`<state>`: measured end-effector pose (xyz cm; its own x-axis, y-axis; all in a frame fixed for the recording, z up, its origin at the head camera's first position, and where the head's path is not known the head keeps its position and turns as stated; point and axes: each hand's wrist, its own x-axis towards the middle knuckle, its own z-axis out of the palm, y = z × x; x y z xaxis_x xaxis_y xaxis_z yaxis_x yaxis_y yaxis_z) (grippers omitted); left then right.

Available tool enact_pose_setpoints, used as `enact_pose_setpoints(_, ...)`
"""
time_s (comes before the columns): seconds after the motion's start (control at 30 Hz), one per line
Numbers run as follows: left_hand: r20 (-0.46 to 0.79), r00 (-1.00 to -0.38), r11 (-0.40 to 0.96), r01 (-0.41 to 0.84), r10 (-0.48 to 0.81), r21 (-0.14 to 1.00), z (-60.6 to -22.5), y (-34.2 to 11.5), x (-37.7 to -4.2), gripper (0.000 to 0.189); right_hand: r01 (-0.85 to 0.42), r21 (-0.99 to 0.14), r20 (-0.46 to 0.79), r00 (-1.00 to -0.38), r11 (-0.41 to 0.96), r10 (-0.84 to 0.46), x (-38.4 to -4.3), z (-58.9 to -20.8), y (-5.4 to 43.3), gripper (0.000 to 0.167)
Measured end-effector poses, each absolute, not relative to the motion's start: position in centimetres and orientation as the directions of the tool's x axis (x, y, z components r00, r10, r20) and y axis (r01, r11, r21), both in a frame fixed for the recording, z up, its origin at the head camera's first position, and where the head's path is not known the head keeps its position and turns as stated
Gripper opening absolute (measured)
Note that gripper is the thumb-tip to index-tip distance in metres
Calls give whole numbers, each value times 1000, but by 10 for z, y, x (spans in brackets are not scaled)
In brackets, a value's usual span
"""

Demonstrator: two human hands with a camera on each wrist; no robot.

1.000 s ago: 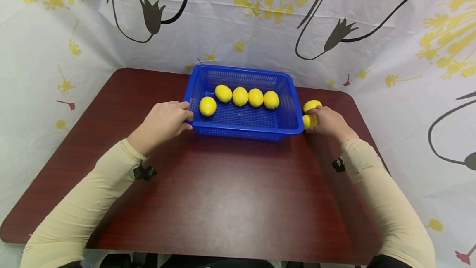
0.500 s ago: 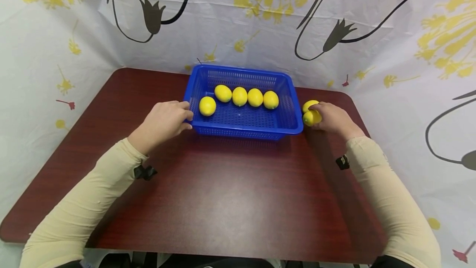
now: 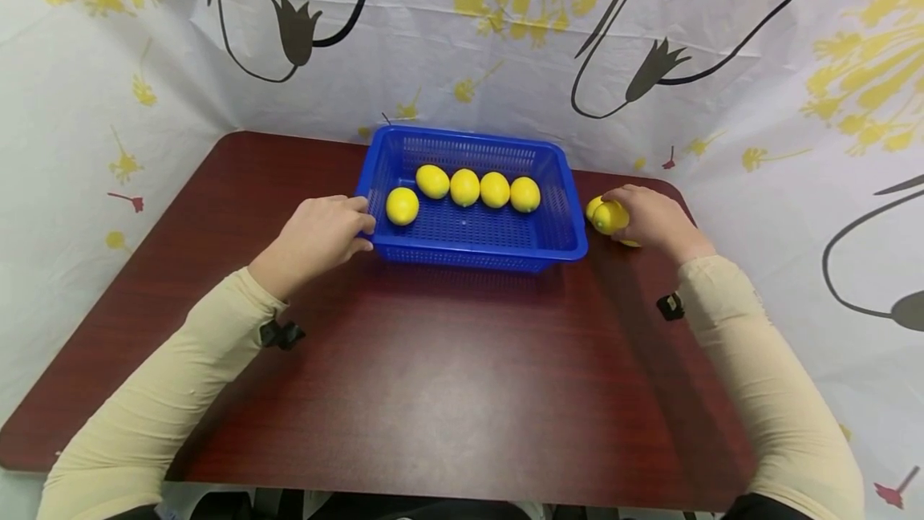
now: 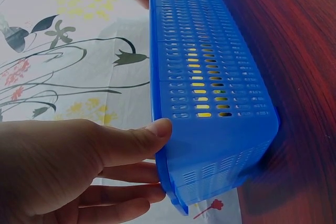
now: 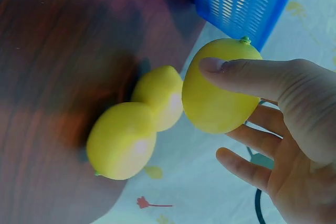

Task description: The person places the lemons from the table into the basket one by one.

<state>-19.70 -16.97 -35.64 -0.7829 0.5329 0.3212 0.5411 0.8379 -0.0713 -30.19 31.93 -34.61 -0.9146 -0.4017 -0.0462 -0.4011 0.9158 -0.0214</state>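
Right hand (image 3: 653, 221) pinches a lemon (image 5: 210, 113), presumably light, firm, smooth, best held mid-body; left hand (image 3: 318, 233) grips the basket rim (image 3: 476, 249).

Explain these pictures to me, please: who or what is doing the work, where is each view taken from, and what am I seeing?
There is no machine arm here, just a person's two bare hands. The wide view comes from a camera worn on the head, looking forward and down. The two closer views come from cameras on the wrists, so they look turned sideways.

On the table stands a blue basket. Inside are five lemons: four in a row and one by itself nearer the left end. The left hand grips the basket's rim. The right hand holds another lemon between thumb and fingers. Two more lemons lie beside the basket, as the right wrist view shows best.
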Motion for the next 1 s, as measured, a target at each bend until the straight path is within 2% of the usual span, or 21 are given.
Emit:
enact_pose_setpoints(0.63,313,-785,838,541,535,-77,-357,-170,-198,17,-445,-5,47,-895,895,-445,-301,-301,306,56)
enact_pose_setpoints(1.0,309,-785,837,543,536,-73,-357,-169,-198,16,-458,-5,32,-888,889,-458,-296,-287,293,56)
